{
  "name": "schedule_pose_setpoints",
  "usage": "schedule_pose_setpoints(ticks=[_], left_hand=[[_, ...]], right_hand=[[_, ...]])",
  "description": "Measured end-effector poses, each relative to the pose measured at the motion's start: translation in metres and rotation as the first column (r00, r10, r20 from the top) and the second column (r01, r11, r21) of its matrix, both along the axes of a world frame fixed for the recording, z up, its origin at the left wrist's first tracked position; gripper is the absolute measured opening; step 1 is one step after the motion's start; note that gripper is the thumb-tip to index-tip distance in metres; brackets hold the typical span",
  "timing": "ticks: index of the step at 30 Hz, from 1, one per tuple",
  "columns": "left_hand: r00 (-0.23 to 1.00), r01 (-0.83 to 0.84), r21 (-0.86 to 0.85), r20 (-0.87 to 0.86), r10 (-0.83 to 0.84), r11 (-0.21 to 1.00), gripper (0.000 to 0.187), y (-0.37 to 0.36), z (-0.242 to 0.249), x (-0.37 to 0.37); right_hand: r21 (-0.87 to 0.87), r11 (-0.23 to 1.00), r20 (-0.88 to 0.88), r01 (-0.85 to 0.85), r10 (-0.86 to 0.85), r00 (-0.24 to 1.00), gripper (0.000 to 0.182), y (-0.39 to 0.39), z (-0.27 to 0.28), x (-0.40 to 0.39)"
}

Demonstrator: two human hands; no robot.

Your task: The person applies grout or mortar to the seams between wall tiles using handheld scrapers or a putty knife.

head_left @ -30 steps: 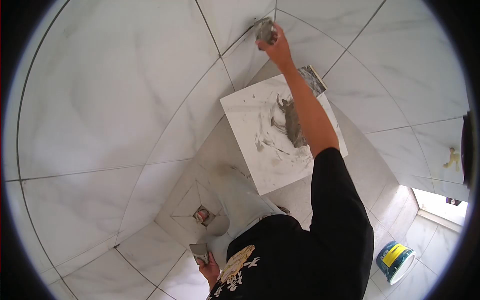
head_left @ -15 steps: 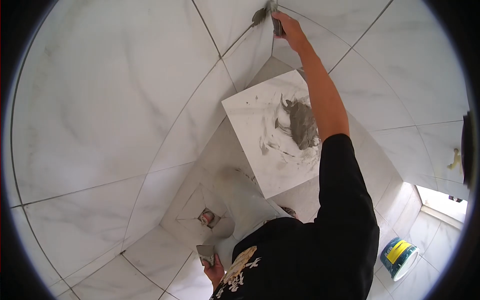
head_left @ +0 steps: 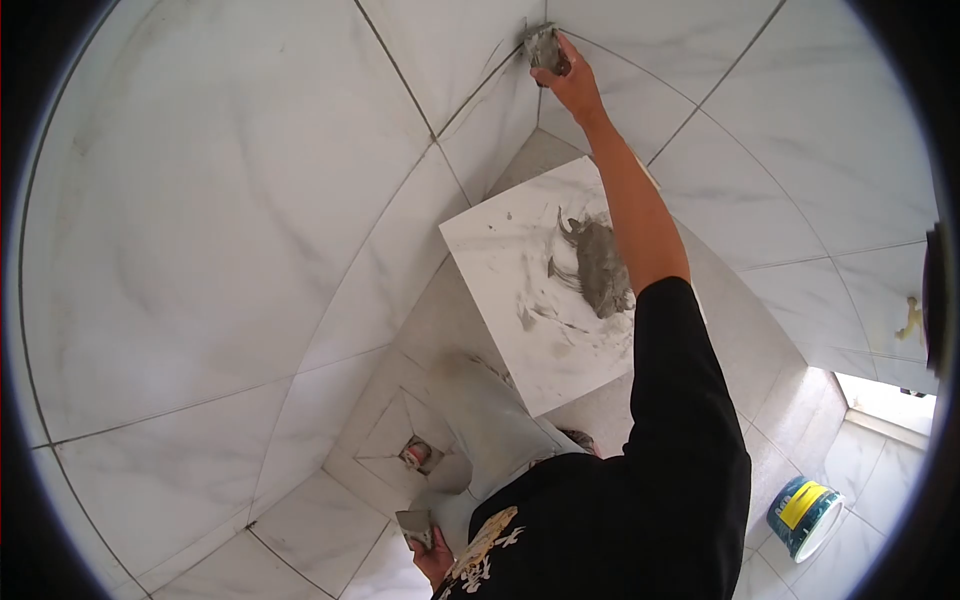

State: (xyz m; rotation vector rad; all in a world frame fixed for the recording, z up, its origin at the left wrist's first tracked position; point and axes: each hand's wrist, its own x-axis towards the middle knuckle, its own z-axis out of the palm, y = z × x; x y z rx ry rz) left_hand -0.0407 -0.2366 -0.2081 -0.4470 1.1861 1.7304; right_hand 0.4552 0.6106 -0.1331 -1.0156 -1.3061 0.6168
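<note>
High in the wall corner, my right hand (head_left: 574, 84) is closed on a putty knife (head_left: 543, 48) whose face is smeared with grey grout. The tool sits at the end of a tile joint in the marble-look wall (head_left: 490, 70); whether its edge touches cannot be told. Low beside my body, my left hand (head_left: 434, 560) grips a second scraper (head_left: 414, 525) with a flat grey blade. Below my right arm lies a white board (head_left: 500, 270) bearing a mound of grey grout (head_left: 602, 265), partly covered by the arm.
A drain hole (head_left: 416, 454) with a red piece in it opens in the grey floor, near my bent leg (head_left: 490, 400). At lower right a teal bucket (head_left: 803, 518) with a yellow label stands on the floor, below a bright opening (head_left: 885, 402).
My right hand has turned the putty knife and lowered it slightly, so its smeared face shows. The dark grout dab on the left wall joint is no longer visible. My left hand barely moves.
</note>
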Motion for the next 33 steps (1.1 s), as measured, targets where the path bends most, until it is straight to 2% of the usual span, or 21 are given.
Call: schedule_pose_setpoints(ticks=[2, 3, 5, 6, 7, 8, 9, 10, 13, 15, 17, 18, 20, 21, 23, 25, 26, 27, 29, 30, 33], left_hand=[[1.000, 0.014, 0.011, -0.008, -0.014, 1.000, 0.052, 0.002, 0.000, 0.001], [0.999, 0.032, 0.018, -0.011, -0.032, 0.999, 0.052, 0.000, 0.001, 0.001], [0.999, 0.008, -0.005, 0.033, -0.008, 1.000, 0.053, -0.003, 0.001, -0.003], [0.997, -0.013, -0.012, 0.079, 0.014, 1.000, 0.054, 0.000, -0.003, -0.006], [0.996, -0.011, -0.006, 0.087, 0.012, 1.000, 0.054, 0.002, -0.005, -0.005], [0.998, 0.015, -0.047, 0.062, -0.012, 0.999, 0.055, 0.002, -0.003, -0.008], [0.999, 0.039, -0.088, 0.036, -0.036, 0.995, 0.056, 0.003, -0.003, -0.010], [0.999, 0.039, -0.088, 0.036, -0.036, 0.995, 0.056, 0.004, -0.004, -0.010], [0.998, 0.042, -0.073, 0.040, -0.039, 0.996, 0.055, -0.004, -0.003, -0.013], [0.999, 0.054, -0.031, 0.005, -0.054, 0.998, 0.050, -0.003, -0.006, -0.008], [0.999, 0.046, -0.030, -0.013, -0.047, 0.998, 0.049, -0.005, -0.006, -0.004], [0.998, 0.048, -0.035, -0.035, -0.049, 0.998, 0.047, -0.005, -0.004, -0.002], [0.998, 0.048, -0.017, -0.038, -0.049, 0.999, 0.046, -0.002, 0.003, 0.003], [0.997, 0.062, 0.003, -0.045, -0.061, 0.998, 0.045, 0.001, 0.004, 0.004], [0.998, 0.060, -0.010, -0.029, -0.060, 0.998, 0.045, 0.001, -0.003, -0.002], [0.997, 0.071, -0.031, -0.014, -0.071, 0.997, 0.045, 0.002, -0.004, -0.007], [0.997, 0.072, -0.051, 0.018, -0.071, 0.996, 0.045, 0.005, -0.004, -0.010], [0.996, 0.075, -0.074, 0.047, -0.071, 0.994, 0.045, 0.007, -0.002, -0.012], [0.995, 0.098, -0.088, 0.026, -0.096, 0.991, 0.045, 0.008, 0.000, -0.012], [0.993, 0.114, -0.103, 0.006, -0.114, 0.988, 0.046, 0.007, 0.001, -0.011], [0.997, 0.074, -0.098, -0.031, -0.077, 0.993, 0.046, 0.006, 0.000, -0.005]], right_hand=[[-0.054, 0.993, 0.135, 0.108, -0.100, 0.986, 0.084, 0.018, -0.010, -0.003], [-0.056, 0.993, 0.135, 0.104, -0.096, 0.986, 0.084, 0.018, -0.021, -0.008], [-0.103, 0.963, 0.491, 0.247, -0.167, 0.855, 0.083, 0.000, -0.041, -0.013], [-0.178, 0.968, 0.637, 0.176, -0.023, 0.771, 0.078, -0.014, -0.039, 0.000], [-0.171, 0.969, 0.642, 0.179, -0.028, 0.766, 0.078, -0.021, -0.029, 0.006], [-0.358, 0.932, 0.379, 0.045, 0.101, 0.920, 0.075, -0.027, -0.019, 0.009], [-0.489, 0.862, 0.064, -0.136, 0.191, 0.979, 0.071, -0.032, -0.009, 0.011], [-0.460, 0.875, -0.256, -0.149, 0.030, 0.966, 0.055, -0.040, 0.021, -0.002], [-0.500, 0.842, -0.296, -0.203, 0.054, 0.954, 0.046, -0.023, 0.057, 0.012], [-0.478, 0.863, -0.281, -0.162, 0.024, 0.959, 0.043, -0.014, 0.068, 0.009], [-0.605, 0.792, -0.179, -0.080, -0.038, 0.983, 0.041, -0.002, 0.074, 0.005], [-0.602, 0.793, -0.176, -0.086, -0.027, 0.984, 0.041, 0.001, 0.071, 0.006], [-0.549, 0.816, -0.286, -0.180, 0.019, 0.958, 0.042, -0.002, 0.066, 0.002], [-0.547, 0.817, -0.283, -0.183, 0.026, 0.959, 0.042, -0.002, 0.061, -0.002], [-0.549, 0.830, -0.101, -0.101, 0.054, 0.993, 0.039, -0.030, 0.062, -0.021], [-0.590, 0.793, -0.065, -0.152, 0.142, 0.988, 0.039, -0.062, 0.064, -0.041], [-0.578, 0.769, -0.160, -0.273, 0.222, 0.962, 0.040, -0.078, 0.066, -0.044], [-0.580, 0.770, -0.161, -0.267, 0.213, 0.964, 0.040, -0.077, 0.066, -0.038], [-0.596, 0.783, -0.311, -0.177, -0.022, 0.950, 0.040, -0.066, 0.069, -0.031], [-0.569, 0.815, -0.292, -0.115, -0.070, 0.954, 0.042, -0.058, 0.075, -0.023], [-0.513, 0.850, -0.361, -0.124, -0.082, 0.929, 0.047, -0.027, 0.072, -0.014]])
